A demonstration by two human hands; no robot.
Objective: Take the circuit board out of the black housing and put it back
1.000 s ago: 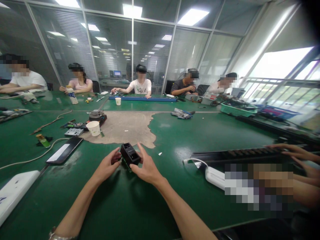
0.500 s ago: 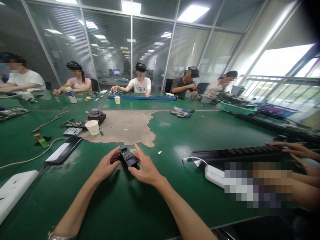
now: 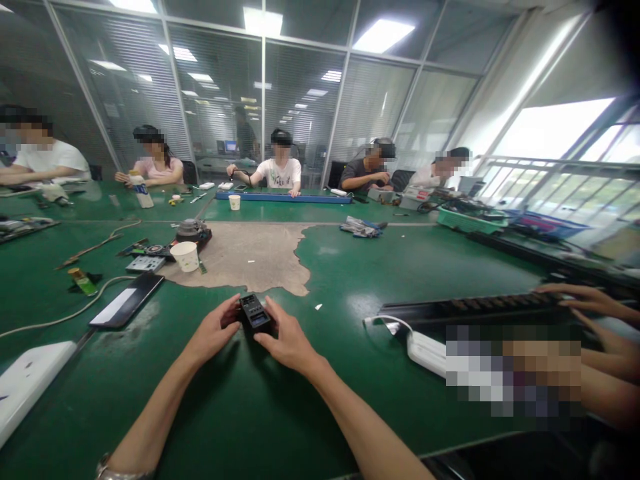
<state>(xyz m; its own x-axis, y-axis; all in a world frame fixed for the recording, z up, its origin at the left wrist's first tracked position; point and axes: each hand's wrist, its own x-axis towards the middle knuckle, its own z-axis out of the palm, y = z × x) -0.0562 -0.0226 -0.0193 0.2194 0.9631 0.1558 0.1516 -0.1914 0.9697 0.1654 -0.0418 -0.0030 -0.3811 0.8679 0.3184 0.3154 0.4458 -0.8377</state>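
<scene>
Black device [image 3: 255, 315], long axis slanting away leftward, is gripped between my left hand's [image 3: 213, 335] and right hand's [image 3: 291, 341] fingers.

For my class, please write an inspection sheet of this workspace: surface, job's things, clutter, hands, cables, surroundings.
Surface: green tabletop, irregular tan patch.
Job's things: small black rectangular device, near side.
Clutter: black phone-like slab, white paper cup, grey glove-like bundle.
Hands: right hand grips the device; left hand beside it, contact unclear.
Cables: thin white cable at left; short white cable at right.
Surroundings: seated people opposite, glass partition behind.
</scene>
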